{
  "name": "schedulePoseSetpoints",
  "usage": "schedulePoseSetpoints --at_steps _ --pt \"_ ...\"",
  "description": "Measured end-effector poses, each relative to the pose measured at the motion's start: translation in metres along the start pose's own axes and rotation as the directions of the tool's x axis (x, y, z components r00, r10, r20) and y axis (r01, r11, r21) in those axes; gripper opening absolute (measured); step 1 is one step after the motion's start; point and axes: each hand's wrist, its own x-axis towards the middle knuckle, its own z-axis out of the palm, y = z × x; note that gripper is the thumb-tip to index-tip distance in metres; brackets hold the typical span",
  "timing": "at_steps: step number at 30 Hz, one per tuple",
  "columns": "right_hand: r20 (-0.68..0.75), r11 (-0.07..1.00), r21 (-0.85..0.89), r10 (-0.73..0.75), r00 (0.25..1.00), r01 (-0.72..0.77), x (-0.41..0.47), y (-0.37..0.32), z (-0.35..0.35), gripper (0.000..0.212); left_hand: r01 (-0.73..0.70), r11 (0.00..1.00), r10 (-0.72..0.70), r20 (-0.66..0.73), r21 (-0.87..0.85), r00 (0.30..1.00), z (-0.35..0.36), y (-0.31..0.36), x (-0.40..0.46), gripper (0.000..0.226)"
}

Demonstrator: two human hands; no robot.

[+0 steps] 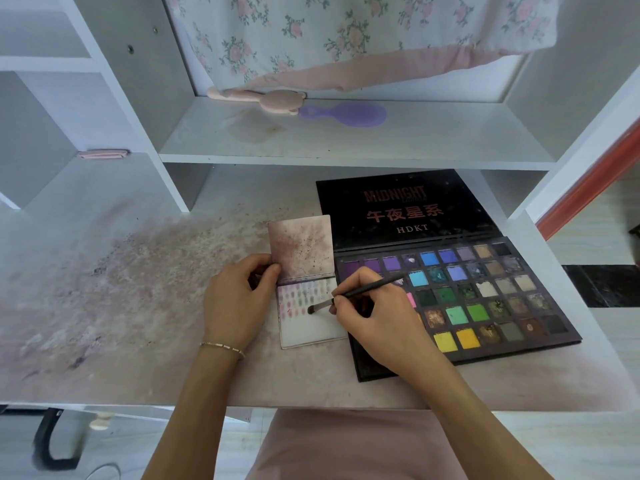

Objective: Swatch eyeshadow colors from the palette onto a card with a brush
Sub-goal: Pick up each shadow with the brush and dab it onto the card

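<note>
Two hands at centre frame: right hand (375, 322) pinches one thin black brush (349, 295), tip on one white folded card (311, 327); left hand (235, 299) grips the card's edge beside one open multicoloured eyeshadow palette (485, 299).

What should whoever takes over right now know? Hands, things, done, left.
Left hand: fingers pinch the left edge of the card, steadying it on the desk.
Right hand: fingers grip the brush, with its tip on or just over the card, below the swatches.
Palette: open, lying right of the card, partly under the right hand.
Done: two rows and part of a third of small pink, grey and greenish swatches across the top of the card.
Left: the lower half of the card is blank; judging by that, many palette colors remain unswatched.
</note>
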Motion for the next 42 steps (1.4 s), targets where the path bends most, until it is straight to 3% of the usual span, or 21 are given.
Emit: schedulePoseSetpoints --at_steps 6,9,13,20,31,34,42 --pt "-0.006 0.997 0.074 -0.008 1.0 0.008 -0.001 0.0 -0.002 0.019 0.005 1.0 -0.005 0.007 0.0 1.0 -0.001 0.001 0.0 0.013" --pt "-0.104 0.982 0.179 -0.039 0.994 0.058 -0.003 -0.001 -0.005 0.023 0.006 1.0 -0.006 0.014 0.001 1.0 -0.001 0.001 0.0 0.013" --pt "-0.26 0.973 0.18 -0.092 0.961 0.142 -0.01 -0.001 -0.014 0.03 0.003 1.0 -0.003 0.012 -0.003 1.0 -0.001 0.0 0.0 0.013" --pt "-0.39 0.977 0.19 -0.017 0.921 0.099 -0.032 0.015 -0.044 0.032 0.008 1.0 -0.008 0.003 0.002 1.0 0.0 0.0 0.0 0.013" --pt "-0.595 0.999 -0.041 -0.021 0.804 -0.004 -0.056 0.048 -0.083 0.024 0.01 1.0 -0.01 0.007 0.016 1.0 0.0 0.001 0.0 0.015" --pt "-0.616 0.997 -0.056 0.002 0.788 -0.046 -0.059 0.053 -0.089 0.014 0.016 1.0 -0.016 0.007 0.026 1.0 0.0 0.001 -0.001 0.015" --pt "-0.647 0.997 -0.026 0.039 0.762 -0.073 -0.061 0.053 -0.092 0.012 0.015 1.0 -0.016 0.025 0.027 1.0 -0.001 0.002 -0.001 0.016"
